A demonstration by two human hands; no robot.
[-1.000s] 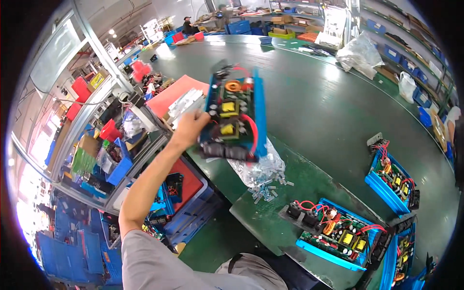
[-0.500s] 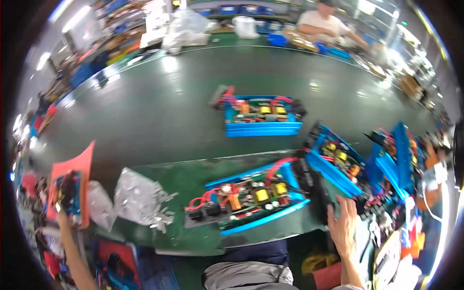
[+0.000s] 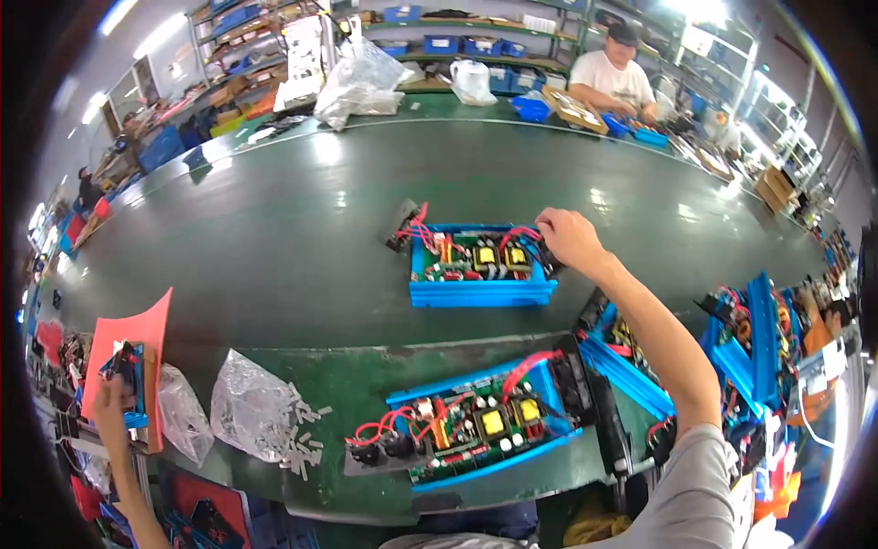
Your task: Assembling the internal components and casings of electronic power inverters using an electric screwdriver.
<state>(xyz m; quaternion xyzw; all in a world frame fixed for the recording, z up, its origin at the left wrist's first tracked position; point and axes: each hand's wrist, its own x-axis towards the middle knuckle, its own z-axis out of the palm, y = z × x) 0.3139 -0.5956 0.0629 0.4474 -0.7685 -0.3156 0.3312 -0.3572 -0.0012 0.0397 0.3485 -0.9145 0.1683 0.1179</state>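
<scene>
My right hand (image 3: 572, 240) reaches over the dark green surface, its fingers curled onto the right end of a blue-cased circuit unit (image 3: 483, 292). That unit lies open-topped, with yellow transformers, red wires and a dark end piece at its left. At the far left, my left hand (image 3: 109, 399) has its fingers closed at a small dark and blue assembly (image 3: 137, 395) in front of a red sheet (image 3: 128, 322); what it pinches is hard to make out. A second blue-cased circuit unit (image 3: 471, 479) rests nearest me, its black end panel (image 3: 573, 380) at the right.
Clear plastic bags (image 3: 245, 403) and several small silvery pieces (image 3: 306, 439) lie left of the near unit. More blue casings (image 3: 761, 334) crowd the right, partly behind my right arm. Across the surface a person (image 3: 615, 80) sits beside blue trays (image 3: 530, 108).
My right hand has moved from the near right edge forward and left to the far unit's right end. My left hand stays at the far left. The whole view has shifted upward.
</scene>
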